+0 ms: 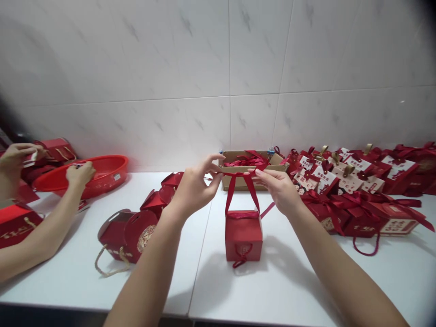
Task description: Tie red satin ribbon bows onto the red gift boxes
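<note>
Above the red box, our left hand and right hand both pinched the ribbon. Pulling unevenly, we risked tipping the box sideways.

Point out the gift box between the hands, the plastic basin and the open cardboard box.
Red gift box [243, 230]: head view, upper red panel.
Red plastic basin [105, 184]: head view, outer wall.
Open cardboard box [241, 184]: head view, front wall.
</note>
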Demonstrator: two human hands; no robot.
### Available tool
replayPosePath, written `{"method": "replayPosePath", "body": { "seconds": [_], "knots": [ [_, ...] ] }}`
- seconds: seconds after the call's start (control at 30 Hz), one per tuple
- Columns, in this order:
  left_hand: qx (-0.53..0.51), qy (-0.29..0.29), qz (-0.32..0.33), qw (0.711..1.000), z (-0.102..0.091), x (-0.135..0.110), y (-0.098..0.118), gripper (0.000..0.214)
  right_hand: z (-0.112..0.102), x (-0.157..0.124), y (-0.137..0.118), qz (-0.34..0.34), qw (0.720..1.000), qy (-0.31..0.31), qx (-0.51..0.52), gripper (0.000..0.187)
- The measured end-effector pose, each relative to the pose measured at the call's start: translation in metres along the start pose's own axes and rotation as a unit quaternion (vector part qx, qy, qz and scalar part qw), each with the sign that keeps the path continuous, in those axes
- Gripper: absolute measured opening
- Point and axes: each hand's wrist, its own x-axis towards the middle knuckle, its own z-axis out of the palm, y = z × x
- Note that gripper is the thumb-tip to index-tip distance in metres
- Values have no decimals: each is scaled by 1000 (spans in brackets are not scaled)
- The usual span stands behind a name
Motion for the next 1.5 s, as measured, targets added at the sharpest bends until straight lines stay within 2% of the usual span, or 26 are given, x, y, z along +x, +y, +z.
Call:
{"method": "replayPosePath", "body": {
  "seconds": [0.13,0.23,0.3,0.43,0.47,0.53,0.67,0.8,1.2,1.37,1.5],
  "knots": [
    [51,-33,-10,998,-11,-16,-11,34,-9,-16,12,-32,989,76,-120,25],
    [78,-56,-31,995,-15,-33,-26,20,-24,-32,20,-76,949,102,-288,29],
    [74,-56,-53,994,-15,-48,-37,17,-37,-45,25,-138,893,120,-411,27],
    [55,-63,-129,988,-11,-80,-54,13,-60,-69,32,-257,736,104,-617,23],
    [50,-72,-145,986,-9,-87,-57,12,-65,-74,34,-273,706,96,-646,24],
    [34,-95,-173,980,-3,-99,-61,12,-72,-84,40,-290,675,77,-674,24],
    [4,-128,-209,969,12,-115,-67,14,-81,-96,56,-276,671,44,-686,21],
    [-9,-131,-227,965,20,-125,-73,14,-87,-103,69,-258,690,42,-675,20],
    [-6,-141,-254,957,24,-138,-81,11,-93,-113,74,-207,732,53,-647,21],
    [9,-141,-262,955,24,-144,-86,10,-98,-117,76,-187,736,57,-648,20],
    [48,-146,-256,954,25,-156,-98,10,-111,-123,82,-170,730,60,-659,20]
  ]
}}
